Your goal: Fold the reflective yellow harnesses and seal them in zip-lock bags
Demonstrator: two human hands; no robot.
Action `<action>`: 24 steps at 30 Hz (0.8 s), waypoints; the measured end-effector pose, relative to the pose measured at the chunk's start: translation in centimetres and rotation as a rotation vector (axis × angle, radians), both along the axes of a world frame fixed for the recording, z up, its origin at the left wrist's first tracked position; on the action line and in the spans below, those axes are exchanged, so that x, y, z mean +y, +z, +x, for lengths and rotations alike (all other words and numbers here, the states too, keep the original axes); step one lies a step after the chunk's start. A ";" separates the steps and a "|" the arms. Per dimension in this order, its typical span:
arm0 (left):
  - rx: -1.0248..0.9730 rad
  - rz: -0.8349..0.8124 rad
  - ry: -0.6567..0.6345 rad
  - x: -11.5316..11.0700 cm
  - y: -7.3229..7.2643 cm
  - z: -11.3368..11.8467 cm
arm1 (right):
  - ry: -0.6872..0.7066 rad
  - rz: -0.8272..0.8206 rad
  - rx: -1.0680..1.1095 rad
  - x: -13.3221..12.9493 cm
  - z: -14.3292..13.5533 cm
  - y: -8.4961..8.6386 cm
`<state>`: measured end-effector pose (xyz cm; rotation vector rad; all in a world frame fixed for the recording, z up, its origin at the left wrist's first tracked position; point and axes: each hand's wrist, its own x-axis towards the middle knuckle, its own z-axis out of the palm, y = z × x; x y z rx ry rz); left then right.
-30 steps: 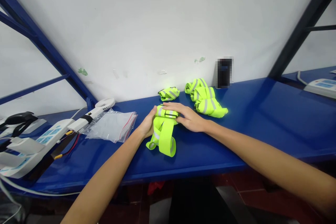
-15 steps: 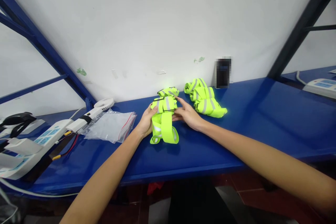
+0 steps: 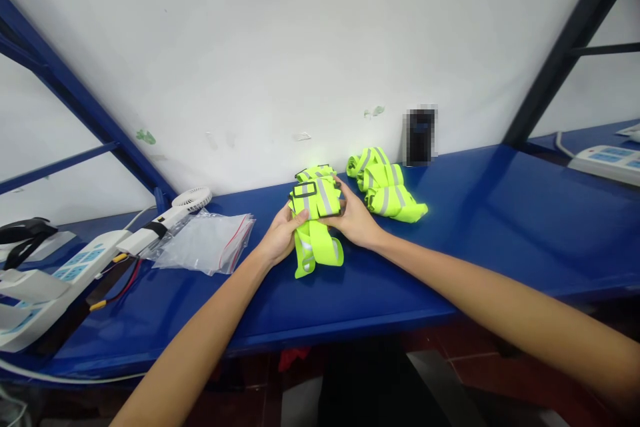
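Note:
A folded neon-yellow reflective strap bundle [image 3: 324, 199] with grey stripes and a black buckle is held between both hands above the blue table [image 3: 480, 240]. My left hand [image 3: 283, 233] grips its left side, thumb on the front. My right hand [image 3: 356, 217] holds its right side, with some fingers hidden behind it. A loop of strap hangs below the bundle. Just behind it lies another yellow bundle [image 3: 315, 172], partly hidden. More folded yellow straps [image 3: 387, 187] lie to the right of my right hand.
Clear plastic bags [image 3: 203, 240] lie on the left, beside a small white fan [image 3: 193, 198]. Further left are a white power strip [image 3: 75, 273] and cables. A dark, pixelated object [image 3: 420, 137] leans on the wall. Another power strip [image 3: 613, 159] sits far right.
The held bundle has turned and tilted, so its black buckle now faces the camera. The hanging loop has shifted. The whole view has moved slightly.

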<state>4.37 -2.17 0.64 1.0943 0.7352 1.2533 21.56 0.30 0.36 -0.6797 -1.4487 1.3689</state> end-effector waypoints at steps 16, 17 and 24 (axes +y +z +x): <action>0.155 0.123 0.073 0.3 -0.2 -0.3 | 0.176 -0.174 0.135 0.2 0.1 0.6; 0.139 0.112 0.071 0.2 -0.2 -0.2 | 0.182 -0.182 0.144 0.3 0.2 0.5; 0.047 -0.033 -0.009 -0.2 0.1 0.2 | 0.143 -0.157 0.141 0.6 0.2 0.5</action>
